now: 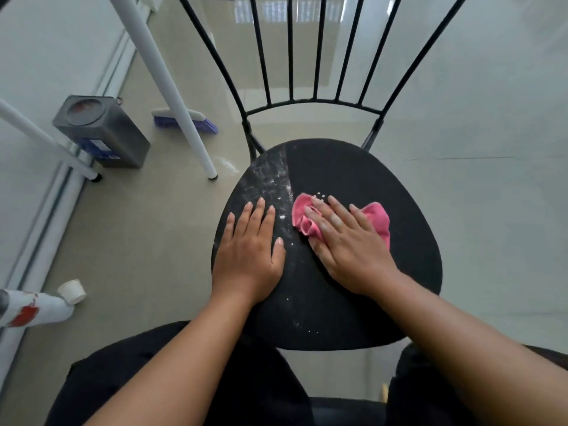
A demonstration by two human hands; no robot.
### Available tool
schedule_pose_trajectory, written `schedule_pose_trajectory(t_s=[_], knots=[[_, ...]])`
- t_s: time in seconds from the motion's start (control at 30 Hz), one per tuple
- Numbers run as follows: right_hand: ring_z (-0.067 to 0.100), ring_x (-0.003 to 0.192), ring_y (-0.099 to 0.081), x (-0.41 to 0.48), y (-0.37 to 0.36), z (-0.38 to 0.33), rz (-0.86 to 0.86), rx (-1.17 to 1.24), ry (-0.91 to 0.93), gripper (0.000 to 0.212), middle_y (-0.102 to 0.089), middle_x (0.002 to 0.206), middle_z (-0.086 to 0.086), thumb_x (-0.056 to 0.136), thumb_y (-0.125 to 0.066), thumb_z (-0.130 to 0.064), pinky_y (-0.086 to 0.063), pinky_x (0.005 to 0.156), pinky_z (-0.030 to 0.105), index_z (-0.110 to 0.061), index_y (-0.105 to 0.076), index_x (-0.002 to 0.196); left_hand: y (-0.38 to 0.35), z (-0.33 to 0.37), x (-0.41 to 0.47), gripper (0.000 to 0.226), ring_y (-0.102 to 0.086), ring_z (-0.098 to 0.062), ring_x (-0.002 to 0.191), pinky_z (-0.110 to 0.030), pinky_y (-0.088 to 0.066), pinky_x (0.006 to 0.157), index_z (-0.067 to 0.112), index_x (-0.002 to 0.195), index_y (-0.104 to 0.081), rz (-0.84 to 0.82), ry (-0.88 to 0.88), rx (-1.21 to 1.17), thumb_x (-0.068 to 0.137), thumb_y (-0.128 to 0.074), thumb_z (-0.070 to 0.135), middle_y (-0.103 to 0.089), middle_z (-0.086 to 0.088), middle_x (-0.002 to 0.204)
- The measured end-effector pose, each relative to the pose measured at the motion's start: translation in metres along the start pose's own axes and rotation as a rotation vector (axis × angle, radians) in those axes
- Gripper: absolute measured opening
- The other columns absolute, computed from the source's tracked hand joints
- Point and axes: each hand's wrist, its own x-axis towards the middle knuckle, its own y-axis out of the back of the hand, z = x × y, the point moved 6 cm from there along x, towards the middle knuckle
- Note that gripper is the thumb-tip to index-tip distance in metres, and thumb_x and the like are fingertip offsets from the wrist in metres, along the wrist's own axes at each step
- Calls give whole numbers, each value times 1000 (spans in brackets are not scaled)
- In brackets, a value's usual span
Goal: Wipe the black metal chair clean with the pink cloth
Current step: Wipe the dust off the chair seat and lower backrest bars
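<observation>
Under my right hand [344,241] the cloth [379,218] is soft pink fabric, matt and bunched into folds. The chair seat [353,167] beneath it looks matt black with a fine grain. Left of the cloth, around my left hand [249,250], whitish dust and specks dull it. Beyond my fingertips the back bars [290,56] are thin black metal with a faint sheen. The floor [138,226] further left is smooth and glossy.

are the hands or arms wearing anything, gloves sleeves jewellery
No gloves: the left hand and right hand are bare, with no rings, watch or bracelet in view. The nails look short and unpainted. The forearms are bare too, with no sleeves showing. Black clothing appears below the arms.
</observation>
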Motion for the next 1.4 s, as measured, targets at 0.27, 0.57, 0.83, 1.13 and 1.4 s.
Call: schedule_pose_trajectory(t_s=[0.27,0.57,0.83,1.13,1.4], knots=[[20,147,-17,-117,-30,-41,-10,-31,69,53,-27,157,-3,101,-21,-47,-18,114,44,-26,-31,149,-2,1,0,69,-2,-18,150,-41,1,122,12,155,-16,-48,8,21,93,-19,43,-9,-3,164],[12,148,5,65,14,16,46,17,-8,57,-2,161,-11,99,-10,-54,1,120,40,-34,-10,153,-2,1,-1,70,-3,-18,150,-42,-1,122,10,155,-18,-42,-3,1,94,-22,45,-10,-5,163],[15,148,-4,170,31,31,91,13,-73,59,-10,161,-7,99,-13,-52,-3,119,41,-28,-17,152,-6,-1,0,68,-12,-19,150,-46,-10,121,8,152,-27,-14,-2,8,94,-27,43,-21,-6,161],[13,148,5,32,4,1,67,53,-94,56,-4,161,-10,101,-11,-50,3,120,39,-30,-11,153,0,0,2,65,-13,-19,149,-40,-2,122,10,152,-26,20,-2,-39,93,-28,38,-20,-5,162],[11,147,9,-59,-11,-22,-25,171,-78,58,-3,161,-12,99,-15,-54,2,120,40,-33,-10,153,19,13,-25,57,-28,-23,144,-41,-12,121,11,145,-41,110,87,-317,95,-32,36,-42,-8,151]])
